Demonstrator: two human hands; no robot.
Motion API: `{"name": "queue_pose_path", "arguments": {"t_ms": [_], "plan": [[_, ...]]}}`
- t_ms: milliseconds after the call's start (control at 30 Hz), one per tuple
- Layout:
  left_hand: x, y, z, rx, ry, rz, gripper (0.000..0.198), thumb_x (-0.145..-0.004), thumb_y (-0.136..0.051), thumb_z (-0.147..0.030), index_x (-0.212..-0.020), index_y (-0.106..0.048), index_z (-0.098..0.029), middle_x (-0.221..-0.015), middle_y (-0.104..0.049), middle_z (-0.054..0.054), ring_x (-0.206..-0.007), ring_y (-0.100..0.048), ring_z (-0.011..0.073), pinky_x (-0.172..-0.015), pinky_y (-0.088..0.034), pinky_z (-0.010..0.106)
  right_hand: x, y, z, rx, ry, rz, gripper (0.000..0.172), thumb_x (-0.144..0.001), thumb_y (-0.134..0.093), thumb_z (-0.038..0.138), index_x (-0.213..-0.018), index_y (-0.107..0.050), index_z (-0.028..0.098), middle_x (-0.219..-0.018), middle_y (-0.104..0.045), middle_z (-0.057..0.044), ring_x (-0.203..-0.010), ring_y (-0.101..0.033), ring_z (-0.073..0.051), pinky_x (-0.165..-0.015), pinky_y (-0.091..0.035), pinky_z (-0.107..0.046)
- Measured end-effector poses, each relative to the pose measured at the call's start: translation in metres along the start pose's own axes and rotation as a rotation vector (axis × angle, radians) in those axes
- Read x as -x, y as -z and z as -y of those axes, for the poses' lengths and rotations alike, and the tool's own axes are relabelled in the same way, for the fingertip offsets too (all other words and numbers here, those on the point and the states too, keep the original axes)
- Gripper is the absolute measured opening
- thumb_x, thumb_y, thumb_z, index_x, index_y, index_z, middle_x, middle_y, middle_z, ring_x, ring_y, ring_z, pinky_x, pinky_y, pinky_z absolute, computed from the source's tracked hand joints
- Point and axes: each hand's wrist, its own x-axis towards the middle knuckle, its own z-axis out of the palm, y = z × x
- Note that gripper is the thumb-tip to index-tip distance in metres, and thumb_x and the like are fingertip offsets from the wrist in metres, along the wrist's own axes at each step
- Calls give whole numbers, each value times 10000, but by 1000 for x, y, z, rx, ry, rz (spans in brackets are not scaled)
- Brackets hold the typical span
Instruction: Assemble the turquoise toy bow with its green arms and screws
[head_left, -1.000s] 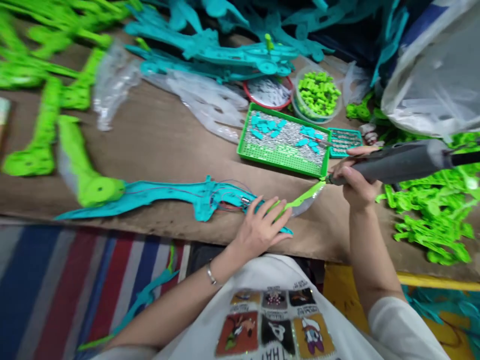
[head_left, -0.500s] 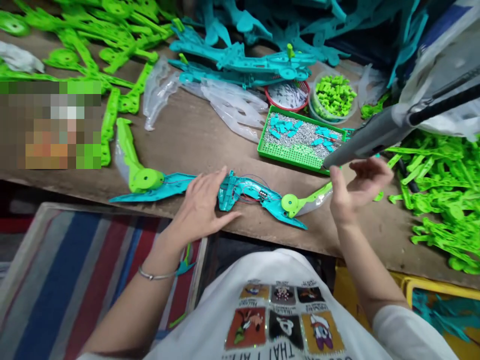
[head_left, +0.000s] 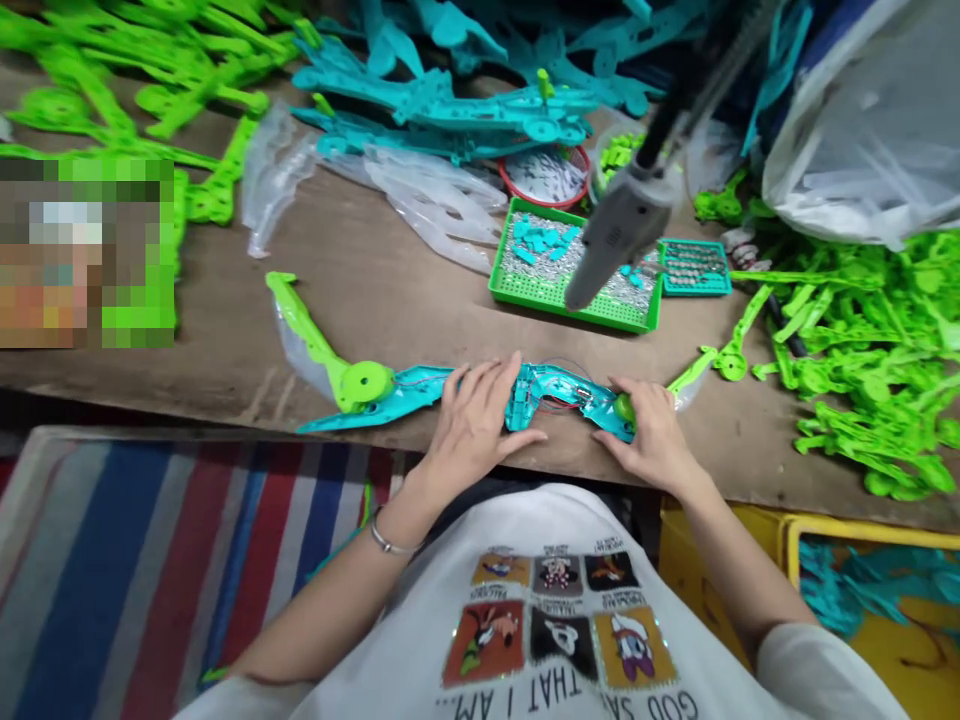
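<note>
A teal toy bow (head_left: 420, 388) lies lengthwise on the bench, open side up, with thin wires and a small spring-like part inside its right half. A bright green limb with a round hub (head_left: 366, 382) and a clear plastic piece sits at each end. My left hand (head_left: 476, 410) lies over the bow left of its middle grip, fingers across it and thumb on the near side. Around the bow's right end, my right hand (head_left: 656, 430) has its fingers on the far side and thumb on the near side, partly covering the right hub.
A grey power screwdriver (head_left: 622, 230) hangs above a green tray (head_left: 555, 292) of screws and small teal pieces. Beside it are a teal bit tray (head_left: 696, 268) and a red basket (head_left: 544, 178). Green parts (head_left: 885, 370) are heaped right; teal bow shells (head_left: 450, 110) lie behind.
My right hand has come down from beside the screwdriver onto the bow's right end. The screwdriver now hangs more upright, away from the hand. My left hand stays on the bow; the view has shifted.
</note>
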Motion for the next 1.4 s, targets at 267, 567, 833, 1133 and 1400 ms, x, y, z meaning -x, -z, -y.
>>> {"name": "queue_pose_path", "arguments": {"t_ms": [267,567,833,1133,1400], "plan": [[-36,-7,-39,76,-96,-2,666,-926,-689,-441,-1474,-456,-144,-1322,-626,199,-1210,-580,361,-1020,-466,518,21,15,-22,-25,-33,3,707,-850,-754,383,-1463,-457,191,-1319,-627,-153,-1182,-558,-348,-1038,-426,-526],[-38,-20,-51,-77,-236,6,72,-960,-611,-188,-947,-676,-217,-1086,-705,92,-1033,-621,275,-952,-480,474,16,19,-18,-60,-17,9,695,-855,-747,393,-1456,-464,187,-1266,-629,-149,-1191,-549,-350,-1080,-393,-539],[-42,-6,-31,325,-4,-28,53,-982,-631,-257,-985,-656,-210,-1122,-716,73,-1105,-675,232,-979,-524,432,16,23,-18,-88,-18,34,666,-863,-757,463,-1433,-515,218,-1288,-643,-140,-1225,-563,-348,-1141,-360,-580],[-26,-5,-21,321,9,-81,79,-971,-652,-234,-1013,-717,-216,-1131,-721,81,-1093,-694,222,-965,-551,425,-8,22,14,-255,22,-259,276,-961,-633,257,-1233,-665,221,-1043,-730,-80,-963,-672,-243,-870,-534,-410],[-7,-10,-19,321,-171,-60,171,-945,-612,-107,-1058,-686,-210,-1078,-737,74,-999,-705,186,-907,-579,341,-19,-27,49,-274,264,-197,328,-979,-577,200,-1294,-658,240,-941,-745,-53,-884,-696,-204,-822,-559,-370]]}}
